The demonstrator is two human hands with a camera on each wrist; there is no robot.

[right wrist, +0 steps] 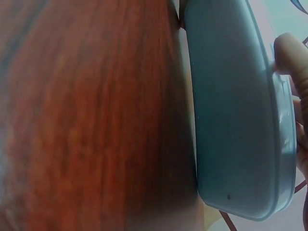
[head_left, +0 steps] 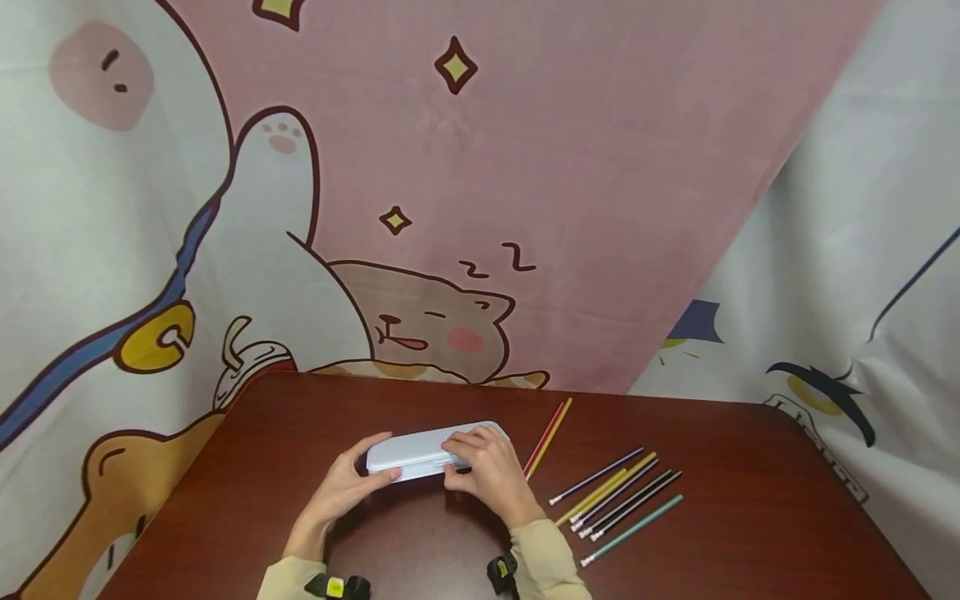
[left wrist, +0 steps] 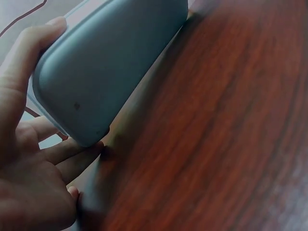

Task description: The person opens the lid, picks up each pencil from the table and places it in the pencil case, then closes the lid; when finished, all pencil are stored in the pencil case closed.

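A pale blue pencil case (head_left: 420,451) with its lid down lies across the middle of the table. My left hand (head_left: 351,483) grips its left end, thumb on the front edge and fingers round the far side. In the left wrist view, fingertips (left wrist: 79,161) reach to the lower edge of the case. My right hand (head_left: 487,471) holds the right part, fingers over the lid and thumb at the front. The right wrist view shows the thumb (right wrist: 291,55) pressed at the seam between lid and base. The inside of the case is hidden.
Right of the case, several pencils (head_left: 633,531) lie side by side on the brown table (head_left: 300,417), eraser ends toward me. A red pencil (head_left: 542,439) and a yellow pencil (head_left: 553,433) lie together behind my right hand. A printed cloth (head_left: 600,167) hangs behind the table.
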